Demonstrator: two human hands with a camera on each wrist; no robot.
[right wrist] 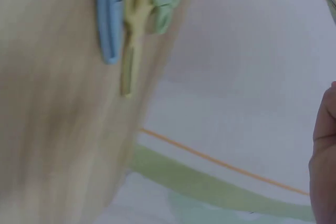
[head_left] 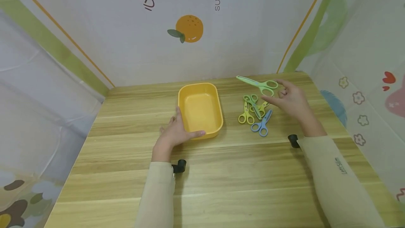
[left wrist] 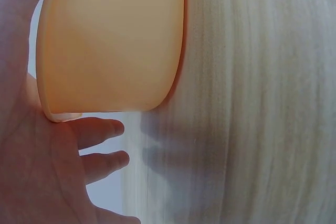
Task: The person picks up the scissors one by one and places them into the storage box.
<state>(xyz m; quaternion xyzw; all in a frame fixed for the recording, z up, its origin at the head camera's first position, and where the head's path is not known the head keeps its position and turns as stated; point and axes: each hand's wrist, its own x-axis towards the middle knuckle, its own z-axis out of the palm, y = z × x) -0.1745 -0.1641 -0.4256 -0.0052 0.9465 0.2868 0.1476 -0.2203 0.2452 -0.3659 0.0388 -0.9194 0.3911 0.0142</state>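
Observation:
A yellow rectangular tray point(head_left: 202, 86) stands on the table. My left hand point(head_left: 173, 132) cups its near left corner, fingers along the left wall and thumb along the front. In the left wrist view, several fingers point(left wrist: 102, 166) spread past the tray's orange-looking wall point(left wrist: 115, 40). My right hand point(head_left: 292, 101) pinches light green scissors point(head_left: 257, 83) by the handles between thumb and index finger, blades pointing left, above a small pile. That pile has green scissors point(head_left: 254, 106), yellow scissors point(head_left: 246, 115), another yellow pair point(head_left: 262, 109) partly covered, and blue scissors point(head_left: 262, 124).
The wooden table point(head_left: 221, 185) ends at a white printed curtain point(head_left: 246, 38) behind it. Another curtain point(head_left: 373, 62) hangs along the right side. Black wrist mounts point(head_left: 180, 166) show beside both sleeves. Blue scissors point(right wrist: 109, 19) appear blurred in the right wrist view.

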